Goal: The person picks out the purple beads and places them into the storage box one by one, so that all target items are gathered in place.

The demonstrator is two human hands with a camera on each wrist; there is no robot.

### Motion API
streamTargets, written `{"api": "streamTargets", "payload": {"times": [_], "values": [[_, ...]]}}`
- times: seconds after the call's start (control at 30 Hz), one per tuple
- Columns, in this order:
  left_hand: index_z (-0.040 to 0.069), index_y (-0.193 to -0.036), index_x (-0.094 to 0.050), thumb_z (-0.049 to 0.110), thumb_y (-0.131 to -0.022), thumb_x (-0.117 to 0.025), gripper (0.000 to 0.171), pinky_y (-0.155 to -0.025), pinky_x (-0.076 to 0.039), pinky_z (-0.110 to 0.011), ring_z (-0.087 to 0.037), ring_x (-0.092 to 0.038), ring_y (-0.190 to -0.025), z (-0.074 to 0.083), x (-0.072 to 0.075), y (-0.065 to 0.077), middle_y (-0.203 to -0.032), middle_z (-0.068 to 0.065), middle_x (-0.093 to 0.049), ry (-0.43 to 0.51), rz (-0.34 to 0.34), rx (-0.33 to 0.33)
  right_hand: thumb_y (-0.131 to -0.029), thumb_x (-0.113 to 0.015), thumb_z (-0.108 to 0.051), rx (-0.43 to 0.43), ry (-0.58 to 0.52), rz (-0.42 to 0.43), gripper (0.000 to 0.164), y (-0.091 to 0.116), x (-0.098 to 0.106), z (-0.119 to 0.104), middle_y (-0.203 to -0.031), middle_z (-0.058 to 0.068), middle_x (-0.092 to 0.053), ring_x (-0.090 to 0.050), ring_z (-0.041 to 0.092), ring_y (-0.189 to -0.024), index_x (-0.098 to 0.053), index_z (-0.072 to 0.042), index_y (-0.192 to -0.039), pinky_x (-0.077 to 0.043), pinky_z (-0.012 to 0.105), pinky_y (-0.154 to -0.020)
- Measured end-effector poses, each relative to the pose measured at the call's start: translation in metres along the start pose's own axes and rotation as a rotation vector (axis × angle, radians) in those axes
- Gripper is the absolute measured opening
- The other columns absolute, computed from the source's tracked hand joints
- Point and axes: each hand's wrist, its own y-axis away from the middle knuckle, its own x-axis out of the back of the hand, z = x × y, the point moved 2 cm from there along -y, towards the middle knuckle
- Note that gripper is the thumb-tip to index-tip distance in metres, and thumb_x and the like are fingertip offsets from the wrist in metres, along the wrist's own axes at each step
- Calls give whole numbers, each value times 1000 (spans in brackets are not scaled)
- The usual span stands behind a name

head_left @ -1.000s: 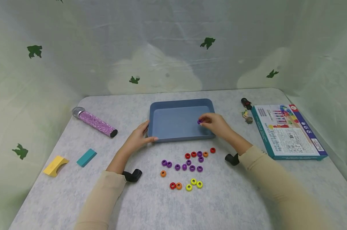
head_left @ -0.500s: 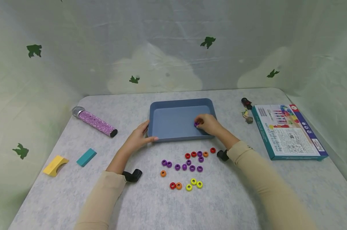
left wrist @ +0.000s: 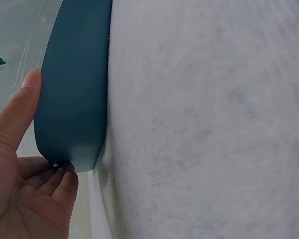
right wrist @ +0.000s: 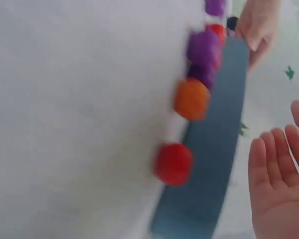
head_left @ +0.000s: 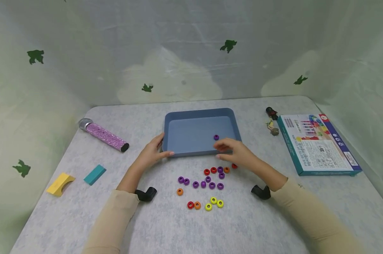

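Note:
A shallow blue-grey tray lies on the table, and one purple bead sits inside it near the right end. My left hand holds the tray's near left corner; in the left wrist view the thumb is at the rim and the other fingers curl against the end wall. Over the near rim at the right, my right hand has parted, relaxed fingers with nothing between them. Just in front of the tray lie red, purple and orange beads, among them a red bead partly covered by that hand in the head view.
More purple beads, an orange bead and several yellow beads lie nearer me. At left are a glittery microphone, a teal block and a yellow arch block. A flat box and small figures lie at right.
My right hand moved the purple bead down and left into the tray, let it go, then drew back toward me over the near rim. The left hand stayed at the corner.

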Motion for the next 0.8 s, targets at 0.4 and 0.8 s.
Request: {"api": "streamTargets", "payload": {"times": [0.4, 0.8], "values": [[9, -134, -10, 51, -63, -61, 97, -96, -25, -33, -24, -23, -119, 0, 0, -1, -135, -12, -12, 10, 5, -19, -78, -56, -7, -179, 74, -261, 22, 25, -19, 21, -94, -7, -55, -49, 7, -81, -58, -16, -98, -45, 22, -67], [11, -134, -9, 50, -63, -61, 96, -96, -25, -32, -21, -22, -119, 0, 0, 0, -136, -10, -11, 19, 5, 3, -78, -58, -18, -145, 37, -105, 22, 12, -5, 10, -90, -7, -55, -52, 7, -79, -59, -10, -98, -47, 22, -65]]}}
